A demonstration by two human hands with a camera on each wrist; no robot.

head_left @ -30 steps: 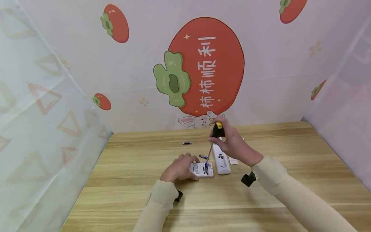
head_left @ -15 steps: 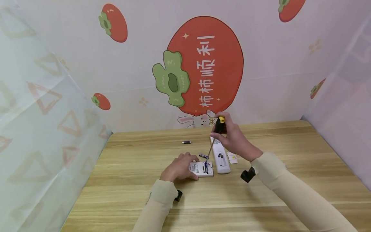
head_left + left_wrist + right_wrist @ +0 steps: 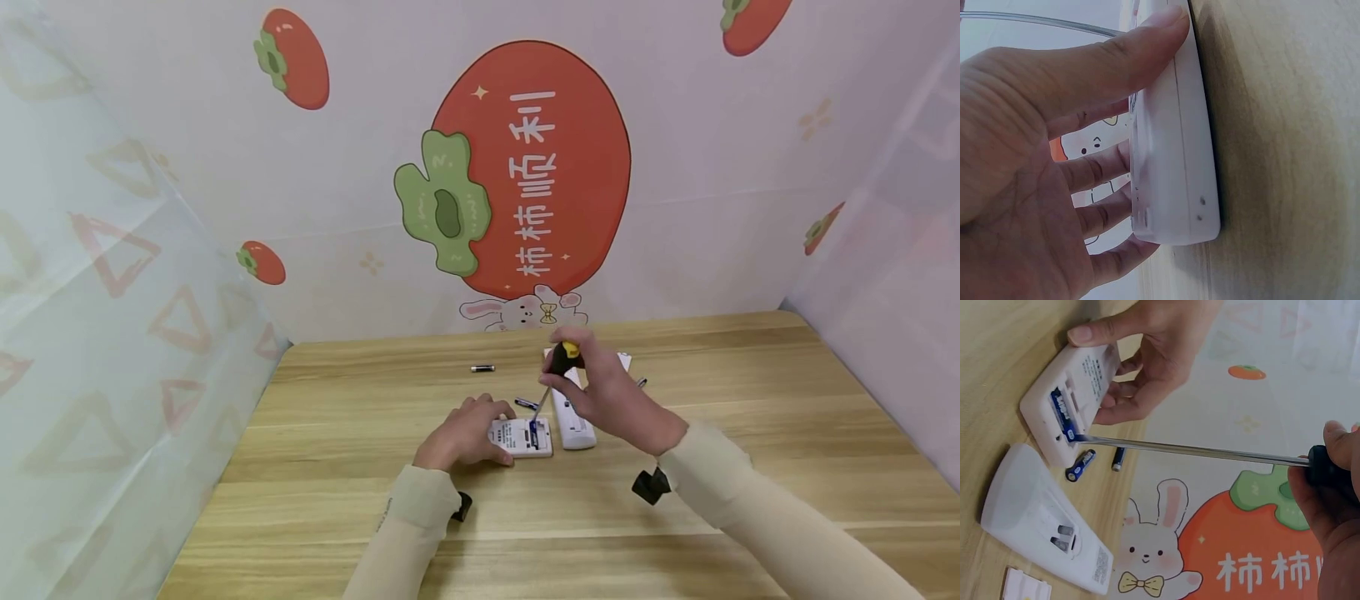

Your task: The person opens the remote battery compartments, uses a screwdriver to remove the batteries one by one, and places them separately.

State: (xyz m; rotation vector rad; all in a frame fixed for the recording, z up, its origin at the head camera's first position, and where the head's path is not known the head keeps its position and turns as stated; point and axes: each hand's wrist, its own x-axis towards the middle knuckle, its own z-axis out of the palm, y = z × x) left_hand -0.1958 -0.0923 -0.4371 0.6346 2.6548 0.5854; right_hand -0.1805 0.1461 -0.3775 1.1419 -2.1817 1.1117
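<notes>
My left hand [image 3: 472, 433] grips a small white remote control [image 3: 1041, 403] lying on the table with its back up. The thumb [image 3: 1147, 47] presses one side edge; the fingers lie along the opposite side. In the remote's uncovered compartment sits a blue battery [image 3: 1062, 412]. My right hand [image 3: 611, 396] holds a screwdriver [image 3: 1197, 450] by its black and yellow handle, its shaft slanting down. The tip touches, or nearly touches, one end of that battery. Beside the remote lies a larger white remote [image 3: 1029, 500], back up, its battery compartment uncovered.
One loose battery [image 3: 1080, 465] lies just beyond the small remote, another [image 3: 483, 368] farther back. A white battery cover [image 3: 1025, 586] lies by the larger remote. Behind my right hand show a white piece [image 3: 624, 359] and a small dark object [image 3: 641, 382]. A printed backdrop [image 3: 360, 192] borders the table.
My right hand rises slightly, then comes down lower with the screwdriver handle, while the tip stays at the battery. My left hand and the small remote keep their place.
</notes>
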